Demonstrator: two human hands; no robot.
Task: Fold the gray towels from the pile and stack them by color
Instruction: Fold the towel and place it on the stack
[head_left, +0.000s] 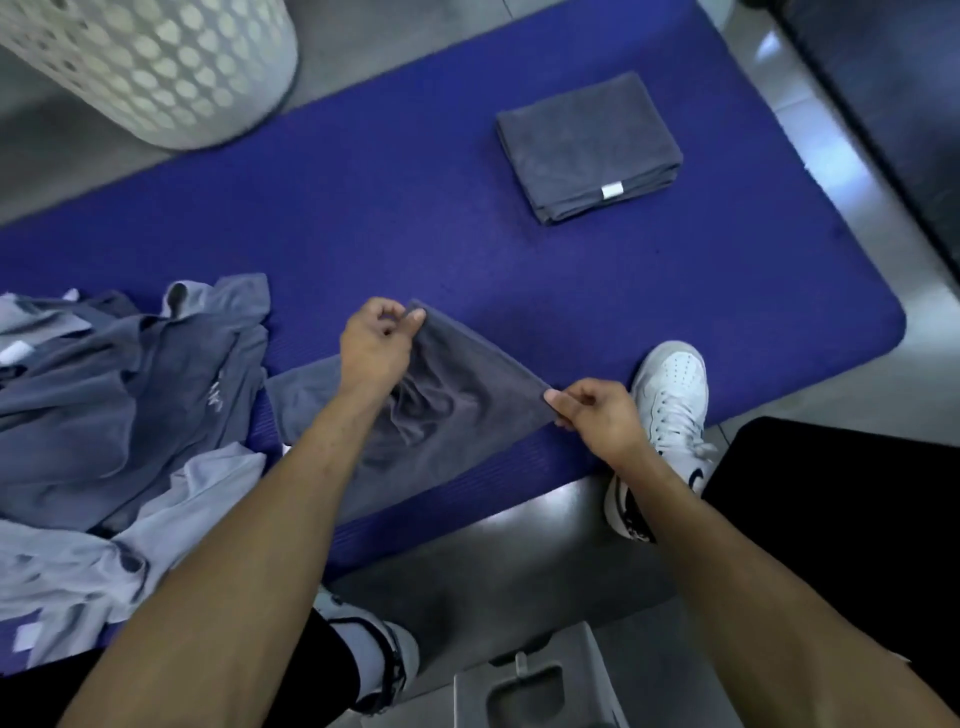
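A dark gray towel (457, 410) hangs rumpled over the blue mat (395, 208), its top edge stretched between my hands. My left hand (376, 348) pinches the far left corner. My right hand (597, 410) pinches the near right corner. A folded dark gray towel (587, 145) with a small white tag lies flat on the mat at the back right. A loose pile of dark and light gray towels (119, 415) spreads over the mat's left end.
A white perforated laundry basket (156, 67) stands on the floor at the back left. My white sneaker (670, 405) rests on the mat's near right edge, my other shoe (374, 654) below it. A gray plastic object (530, 686) sits at the bottom.
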